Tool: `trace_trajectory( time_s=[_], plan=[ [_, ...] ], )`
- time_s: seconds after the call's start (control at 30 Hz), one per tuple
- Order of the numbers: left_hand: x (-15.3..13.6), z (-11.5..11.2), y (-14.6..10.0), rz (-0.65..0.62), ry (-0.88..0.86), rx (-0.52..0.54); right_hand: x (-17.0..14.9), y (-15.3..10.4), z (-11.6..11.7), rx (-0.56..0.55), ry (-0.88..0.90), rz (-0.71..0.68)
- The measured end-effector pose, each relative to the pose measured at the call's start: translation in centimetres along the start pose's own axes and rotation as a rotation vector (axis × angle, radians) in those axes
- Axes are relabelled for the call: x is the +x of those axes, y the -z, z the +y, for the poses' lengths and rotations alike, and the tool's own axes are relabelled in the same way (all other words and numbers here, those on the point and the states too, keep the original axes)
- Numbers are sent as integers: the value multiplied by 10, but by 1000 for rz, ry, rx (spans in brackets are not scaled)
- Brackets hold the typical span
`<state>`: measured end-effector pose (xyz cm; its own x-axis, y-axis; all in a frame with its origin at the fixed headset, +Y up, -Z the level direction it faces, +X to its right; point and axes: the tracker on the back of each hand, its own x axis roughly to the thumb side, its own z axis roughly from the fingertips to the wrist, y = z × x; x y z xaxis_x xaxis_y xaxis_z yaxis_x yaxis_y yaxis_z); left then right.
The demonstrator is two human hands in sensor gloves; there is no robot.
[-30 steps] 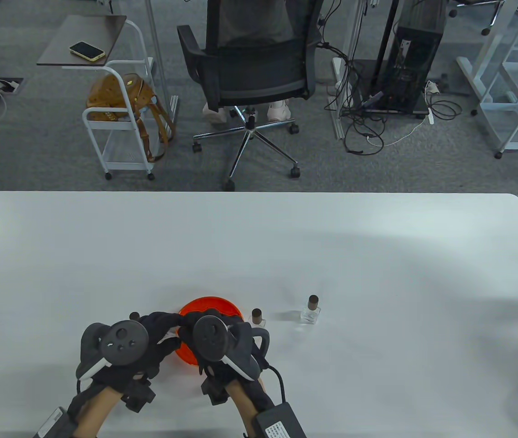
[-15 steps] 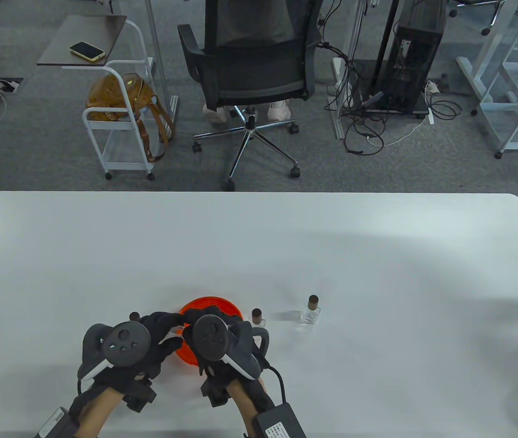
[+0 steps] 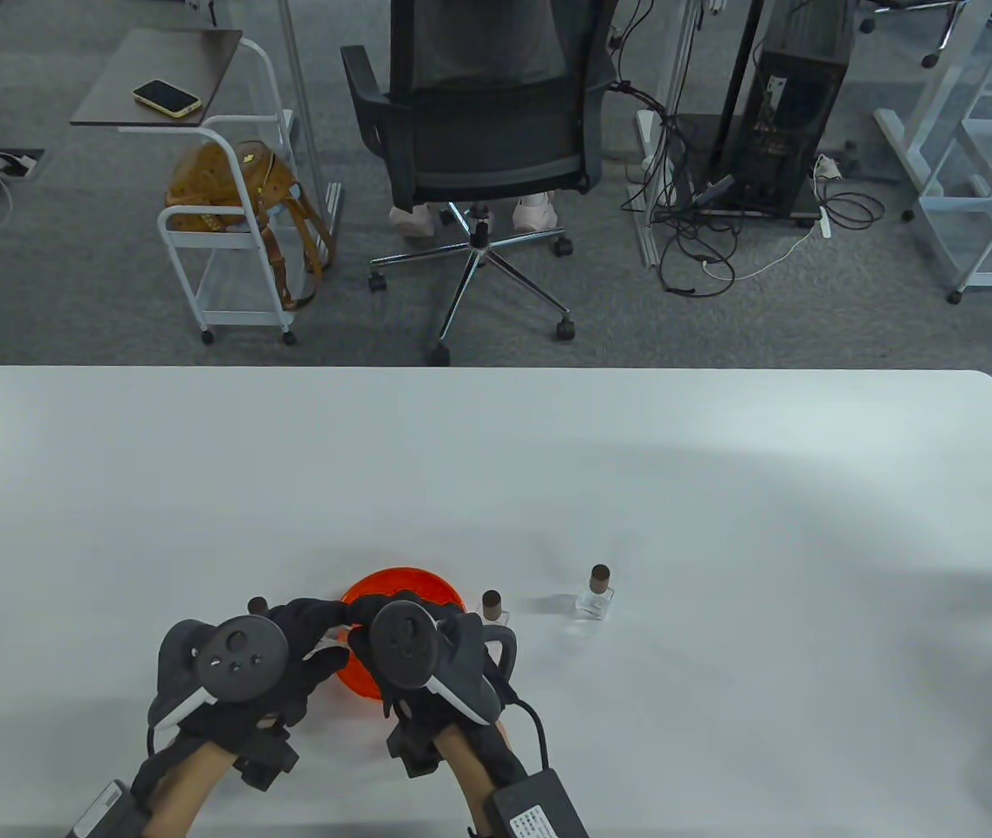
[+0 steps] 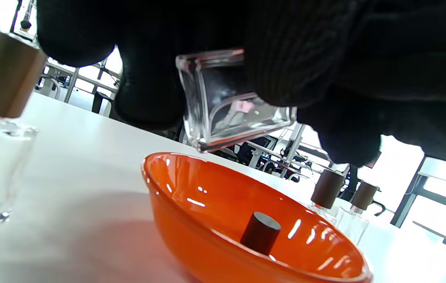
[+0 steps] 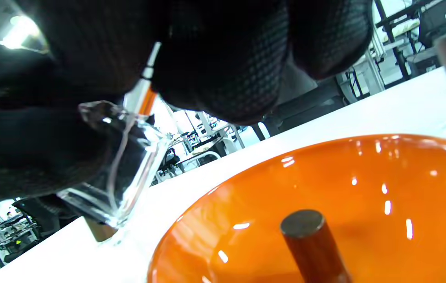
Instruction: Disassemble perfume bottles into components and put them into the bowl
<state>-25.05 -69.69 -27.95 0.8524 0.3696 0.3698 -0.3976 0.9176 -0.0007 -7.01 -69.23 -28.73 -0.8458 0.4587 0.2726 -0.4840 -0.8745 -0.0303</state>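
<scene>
Both gloved hands meet above the near rim of the orange bowl (image 3: 409, 583). My left hand (image 3: 313, 630) grips a clear square glass bottle (image 4: 230, 102) tilted above the bowl (image 4: 207, 196). My right hand (image 3: 409, 621) closes its fingers over the bottle's top, where a thin white sprayer stem (image 5: 147, 84) runs down into the glass bottle (image 5: 124, 165). A dark brown cap (image 4: 260, 232) stands inside the bowl, seen again as the brown cap (image 5: 313, 239) in the right wrist view. The bottle's neck is hidden by the fingers.
Two capped bottles stand right of the bowl, one close (image 3: 492, 607) and one farther (image 3: 596, 594). A third capped bottle (image 3: 258, 604) is left of the bowl, behind my left hand. An office chair (image 3: 483, 131) stands beyond the table's far edge.
</scene>
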Motion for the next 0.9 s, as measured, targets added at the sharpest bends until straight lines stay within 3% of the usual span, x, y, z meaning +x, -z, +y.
trace_trajectory(
  time_s=[0.13,0.23,0.4,0.47,0.53,0.7,0.9],
  plan=[
    [0,0,0,-10,-20,-12,-1,0,-2,-56,-10,19],
    [1,-1,1,-1,-7,0,-2,0,-8,-38,-15,0],
    [-6,4,0,76,40,24,-17,-4,-47,-266,-56,24],
    [-9,5,0,103,46,31,-22,-5,-50,-299,-152,45],
    [-9,5,0,105,41,36,-23,-1,-37,-249,-306,65],
    [-6,2,1,94,60,5,-11,6,19,-42,-717,-16],
    [-6,3,1,98,64,-1,-5,10,41,26,-847,-40]
  ],
)
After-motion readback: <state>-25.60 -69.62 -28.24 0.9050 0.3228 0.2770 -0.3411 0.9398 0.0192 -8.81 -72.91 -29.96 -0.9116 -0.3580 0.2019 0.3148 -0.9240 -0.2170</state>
